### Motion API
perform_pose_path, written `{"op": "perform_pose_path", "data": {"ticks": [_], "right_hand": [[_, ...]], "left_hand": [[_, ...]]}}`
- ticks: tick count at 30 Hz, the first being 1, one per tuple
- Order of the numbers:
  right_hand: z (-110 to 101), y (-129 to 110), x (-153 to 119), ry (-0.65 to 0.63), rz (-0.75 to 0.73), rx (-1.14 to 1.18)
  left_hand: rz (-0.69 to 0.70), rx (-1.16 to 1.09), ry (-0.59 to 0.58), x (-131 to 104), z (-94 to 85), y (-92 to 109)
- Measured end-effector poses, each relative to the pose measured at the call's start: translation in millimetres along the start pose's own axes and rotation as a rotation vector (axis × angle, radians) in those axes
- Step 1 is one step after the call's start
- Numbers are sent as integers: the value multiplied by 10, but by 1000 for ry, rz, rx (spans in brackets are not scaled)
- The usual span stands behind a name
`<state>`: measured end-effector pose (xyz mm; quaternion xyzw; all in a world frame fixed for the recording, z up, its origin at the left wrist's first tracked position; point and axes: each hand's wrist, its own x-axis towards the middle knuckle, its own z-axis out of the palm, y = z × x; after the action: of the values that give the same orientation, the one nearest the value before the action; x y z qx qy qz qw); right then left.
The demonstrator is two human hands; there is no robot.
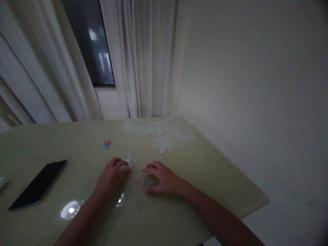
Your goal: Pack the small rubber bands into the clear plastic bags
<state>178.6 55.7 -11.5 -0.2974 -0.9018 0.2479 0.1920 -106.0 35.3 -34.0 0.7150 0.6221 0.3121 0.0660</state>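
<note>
My left hand (112, 176) pinches the near side of a small clear plastic bag (130, 159) between thumb and fingers. Something white shows in or on the bag, too small to make out. My right hand (161, 177) is open, thumb and fingers spread around the right side of a pile of small pale rings (144, 182) that look like rubber bands. Whether its fingertips touch the pile I cannot tell. One pinkish ring (140, 205) lies apart, nearer to me, and a pale ring (132, 192) sits at the pile's lower left.
Small colourful pieces (106, 144) lie in a cluster farther back. Beyond my right hand are small white pieces (162, 150) on what looks like clear plastic. A dark tablet (39, 184) rests at the left. The table's right edge (225, 155) runs along the wall.
</note>
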Motion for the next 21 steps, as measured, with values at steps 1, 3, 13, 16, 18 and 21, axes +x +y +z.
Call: {"op": "perform_pose_path", "data": {"ticks": [1,3,13,16,18,21], "right_hand": [[6,12,-2,-35,-9,-11],[13,30,-3,-88,-19,-19],[-96,79,-13,-203,-119,90],[-153,114,-22,-233,-128,125],[-189,132,-28,-250,-120,146],[-229,145,-29,-252,-86,151]], "left_hand": [[12,-12,-18,-2,15,-7],[28,-64,-42,-5,48,8],[177,-259,-206,-81,156,215],[209,-290,-294,-91,109,284],[225,-303,-354,-93,84,319],[216,-303,-358,-92,86,328]]}}
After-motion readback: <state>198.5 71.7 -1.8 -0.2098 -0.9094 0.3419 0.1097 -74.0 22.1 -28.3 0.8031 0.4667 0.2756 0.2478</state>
